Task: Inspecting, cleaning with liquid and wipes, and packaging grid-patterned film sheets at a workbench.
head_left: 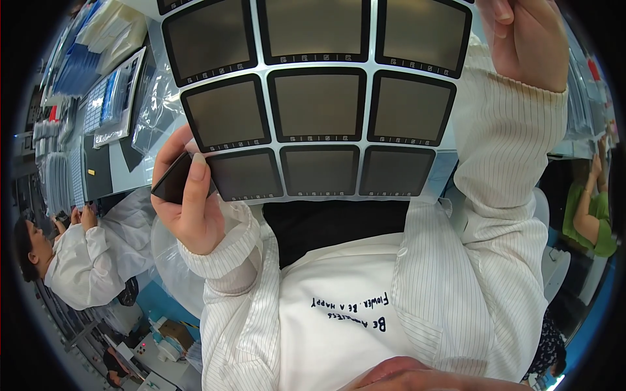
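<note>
A light sheet (pixel 275 117) carrying rows of dark rounded rectangular panels (pixel 317 104) with black borders is up close before me. Small light marks run along each panel's lower border. At the sheet's lower left, my left hand (pixel 195 208) pinches a small dark flat piece (pixel 175 179), thumb in front and fingers behind. Those fingers also lie against the sheet's edge, and I cannot tell whether they grip it. Beside the upper right corner, my right hand (pixel 528 42) has its fingers curled. The top of the picture cuts it off, hiding whatever it may hold.
On the left table are clear plastic film (pixel 156 117), a tray with blue and white pieces (pixel 120 98) and stacks of sheets (pixel 55 182). A person in white (pixel 98 267) works at left; another in green (pixel 590 215) is at right, near more stacks (pixel 580 104).
</note>
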### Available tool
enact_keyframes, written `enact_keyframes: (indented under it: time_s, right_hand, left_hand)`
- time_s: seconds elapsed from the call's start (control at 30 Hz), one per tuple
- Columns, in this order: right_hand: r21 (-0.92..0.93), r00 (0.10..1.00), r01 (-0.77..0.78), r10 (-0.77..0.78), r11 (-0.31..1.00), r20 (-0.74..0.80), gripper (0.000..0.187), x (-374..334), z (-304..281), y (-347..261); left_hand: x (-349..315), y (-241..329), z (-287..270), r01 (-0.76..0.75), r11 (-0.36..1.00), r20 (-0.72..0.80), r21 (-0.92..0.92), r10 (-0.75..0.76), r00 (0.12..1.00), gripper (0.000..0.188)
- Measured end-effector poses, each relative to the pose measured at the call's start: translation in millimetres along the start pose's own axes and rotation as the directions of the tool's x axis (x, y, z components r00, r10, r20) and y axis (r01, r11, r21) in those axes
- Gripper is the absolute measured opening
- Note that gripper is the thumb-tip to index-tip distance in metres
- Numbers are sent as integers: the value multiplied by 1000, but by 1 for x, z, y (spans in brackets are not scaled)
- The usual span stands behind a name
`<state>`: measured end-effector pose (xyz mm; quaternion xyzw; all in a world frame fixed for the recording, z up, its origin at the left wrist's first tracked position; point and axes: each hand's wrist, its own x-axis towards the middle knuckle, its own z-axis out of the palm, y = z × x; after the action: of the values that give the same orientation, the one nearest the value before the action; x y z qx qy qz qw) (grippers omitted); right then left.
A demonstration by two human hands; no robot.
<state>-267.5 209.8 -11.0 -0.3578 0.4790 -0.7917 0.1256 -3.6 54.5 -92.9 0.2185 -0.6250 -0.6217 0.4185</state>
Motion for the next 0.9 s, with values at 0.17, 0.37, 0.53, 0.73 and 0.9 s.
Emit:
enact_keyframes:
  time_s: [0.17,0.37,0.53,0.73,0.9]
  right_hand:
    - [-79,995,13,-22,997,-102,15,-2,-12,4]
    - [-116,995,-31,20,993,-101,15,-7,-38,-3]
    - [-105,964,-79,49,991,-261,17,-9,-52,-9]
    - [-446,977,17,-109,895,-183,36,-21,-105,-14]
    - [-258,971,-61,-2,964,-240,17,-23,-72,-17]
  left_hand:
    - [-9,-4,7,-35,999,103,3,35,994,42]
    - [-9,2,21,11,998,288,64,-29,957,44]
    - [-9,6,25,63,996,367,57,-80,927,48]
    - [-5,6,33,29,998,427,54,-50,903,51]
    - [1,6,40,41,998,425,43,-55,904,49]
